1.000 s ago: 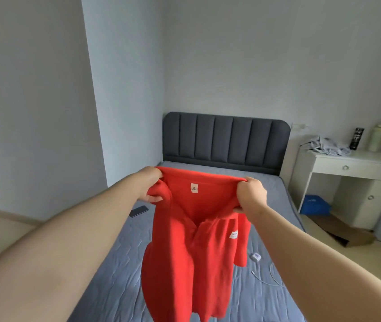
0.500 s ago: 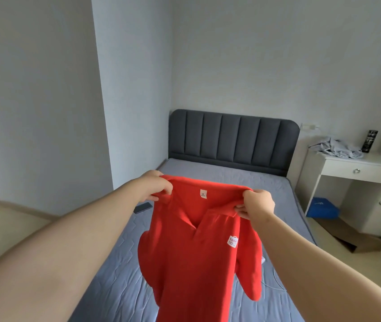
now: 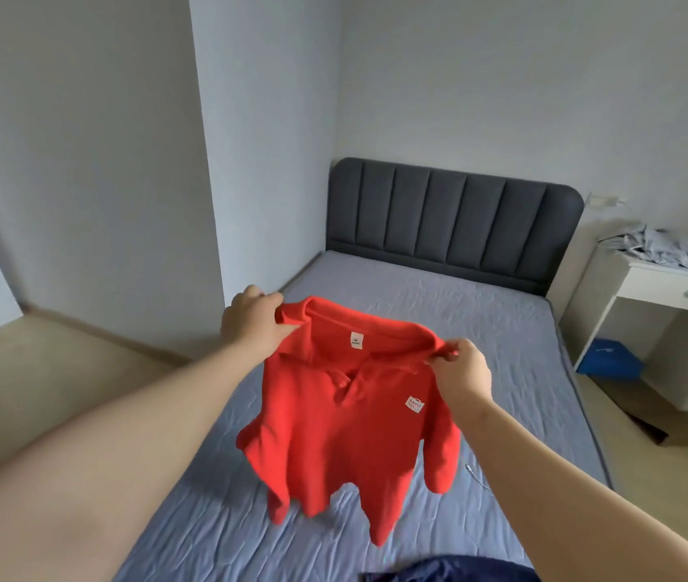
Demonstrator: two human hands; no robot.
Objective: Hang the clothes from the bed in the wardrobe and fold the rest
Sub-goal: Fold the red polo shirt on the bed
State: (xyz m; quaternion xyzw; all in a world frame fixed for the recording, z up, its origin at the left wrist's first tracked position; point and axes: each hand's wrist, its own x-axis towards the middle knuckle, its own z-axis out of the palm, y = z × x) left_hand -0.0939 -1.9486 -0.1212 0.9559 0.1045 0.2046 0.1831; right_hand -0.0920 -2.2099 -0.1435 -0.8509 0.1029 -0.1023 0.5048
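Two hands [image 3: 252, 325] [image 3: 461, 373] on one red shirt [image 3: 346, 430] above bed [image 3: 438, 312]

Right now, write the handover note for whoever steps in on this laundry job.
Left hand: grip shut on the red polo shirt at its left shoulder.
Right hand: grip shut on the shirt's right shoulder.
The shirt hangs spread above the bed, front facing the wearer, hem just off the sheet.
A dark blue garment lies at the bed's near edge.
Done: shirt lifted and opened out.
Left: hang or fold it, then handle the blue one. No wardrobe or hanger in view.
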